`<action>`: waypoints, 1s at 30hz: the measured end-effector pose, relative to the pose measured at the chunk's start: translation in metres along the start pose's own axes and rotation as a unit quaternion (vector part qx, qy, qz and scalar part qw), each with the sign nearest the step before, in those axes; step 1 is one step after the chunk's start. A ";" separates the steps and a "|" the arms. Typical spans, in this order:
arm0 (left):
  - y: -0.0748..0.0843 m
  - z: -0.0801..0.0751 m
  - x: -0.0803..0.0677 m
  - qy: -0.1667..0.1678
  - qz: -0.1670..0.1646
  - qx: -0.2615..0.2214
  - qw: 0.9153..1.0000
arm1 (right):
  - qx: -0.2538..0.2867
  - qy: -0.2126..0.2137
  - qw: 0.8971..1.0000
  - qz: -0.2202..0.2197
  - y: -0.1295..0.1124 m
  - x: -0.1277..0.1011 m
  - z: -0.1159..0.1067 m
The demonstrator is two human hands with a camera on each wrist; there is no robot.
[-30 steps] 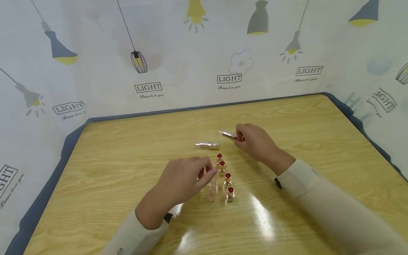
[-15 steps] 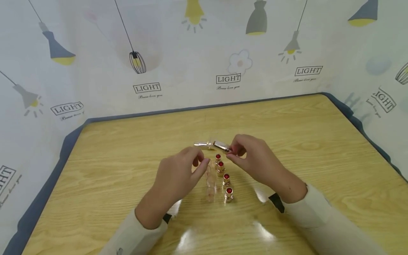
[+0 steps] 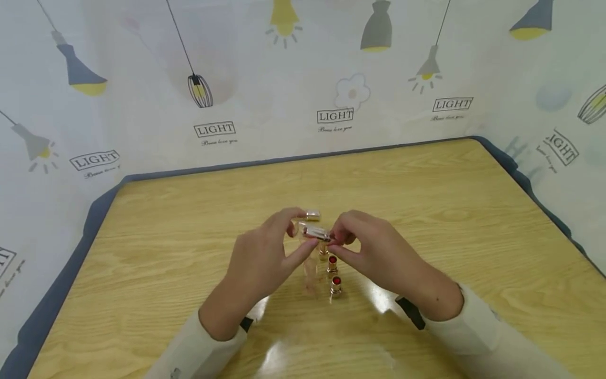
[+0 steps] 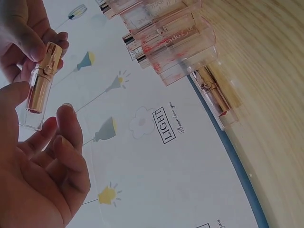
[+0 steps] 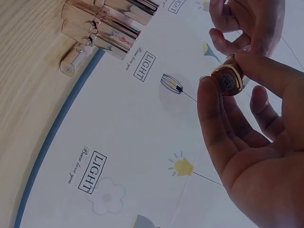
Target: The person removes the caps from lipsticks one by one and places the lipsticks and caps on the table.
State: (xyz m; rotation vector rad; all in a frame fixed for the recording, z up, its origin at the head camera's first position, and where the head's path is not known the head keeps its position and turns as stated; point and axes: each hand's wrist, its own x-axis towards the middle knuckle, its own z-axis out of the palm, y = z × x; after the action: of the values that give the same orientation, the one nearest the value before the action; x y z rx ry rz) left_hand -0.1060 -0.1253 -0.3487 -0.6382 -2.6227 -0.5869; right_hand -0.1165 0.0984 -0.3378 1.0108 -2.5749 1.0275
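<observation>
On my table [image 3: 189, 221]: a row of upright lipsticks [image 3: 334, 273] at centre, one lying lipstick [image 3: 312, 215] behind the row. Above the row I hold a capped lipstick [image 3: 316, 233] between my left hand [image 3: 265, 260] and right hand [image 3: 374, 258]. Backdrop [image 3: 265, 79] stands behind and at both sides.

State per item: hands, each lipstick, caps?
Left hand: fingers loosely curled at the held lipstick's clear end; grip unclear.
Right hand: pinches the gold end of the held lipstick.
Gold lipstick with clear cap: capped, held above the table, lying roughly level.
Uncapped gold lipsticks with red tips: upright in a row, open.
Clear caps: standing beside the row.
Capped gold lipstick on the table: lying flat.
</observation>
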 end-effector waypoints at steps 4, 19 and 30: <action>-0.001 0.002 0.002 0.015 0.042 -0.007 0.999 | -0.012 0.006 1.000 -0.013 0.001 -0.001 0.002; -0.005 -0.003 0.002 0.030 0.101 -0.017 0.994 | -0.013 0.010 0.999 -0.034 0.005 0.001 -0.002; -0.006 -0.008 0.003 0.024 0.096 -0.028 0.995 | -0.023 0.026 0.998 -0.049 0.006 0.000 -0.010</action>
State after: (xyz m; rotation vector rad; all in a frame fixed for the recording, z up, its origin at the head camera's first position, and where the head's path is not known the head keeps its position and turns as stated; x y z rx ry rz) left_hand -0.1096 -0.1327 -0.3420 -0.8718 -2.4713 -0.6107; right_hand -0.1210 0.1084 -0.3335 1.0717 -2.4693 0.9521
